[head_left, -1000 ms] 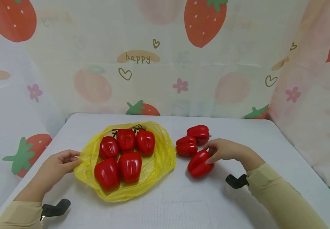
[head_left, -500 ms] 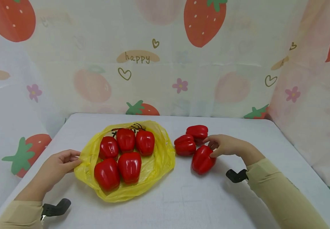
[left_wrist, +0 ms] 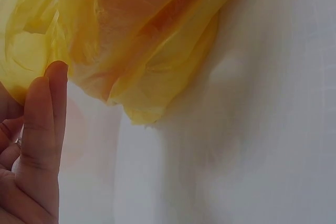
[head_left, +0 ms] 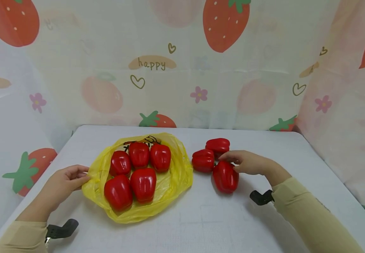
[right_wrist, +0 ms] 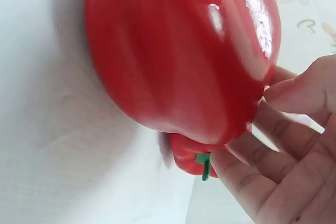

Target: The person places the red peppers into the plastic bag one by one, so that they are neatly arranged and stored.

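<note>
A yellow plastic bag (head_left: 177, 168) lies spread on the table with its mouth up, several red bell peppers (head_left: 143, 185) inside. At its left rim, my left hand (head_left: 63, 182) pinches the plastic between thumb and fingers; the left wrist view shows the fingers (left_wrist: 39, 124) against the thin yellow film. To the right of the bag, my right hand (head_left: 252, 163) holds a red bell pepper (head_left: 225, 177) by its far right end, thumb and fingers about it. That pepper fills much of the right wrist view, with a green stem showing on another pepper (right_wrist: 191, 156) behind it.
Two more red bell peppers lie beside the held one, a nearer pepper (head_left: 203, 161) and a farther pepper (head_left: 217, 145). The white table (head_left: 185, 228) ends at the back before a strawberry-print curtain (head_left: 170, 98), which also hangs at both sides.
The right hand's pepper has shifted slightly right and turned more upright. The nearer loose pepper has moved a little left, and the farther one slightly. The left hand and bag stay nearly still.
</note>
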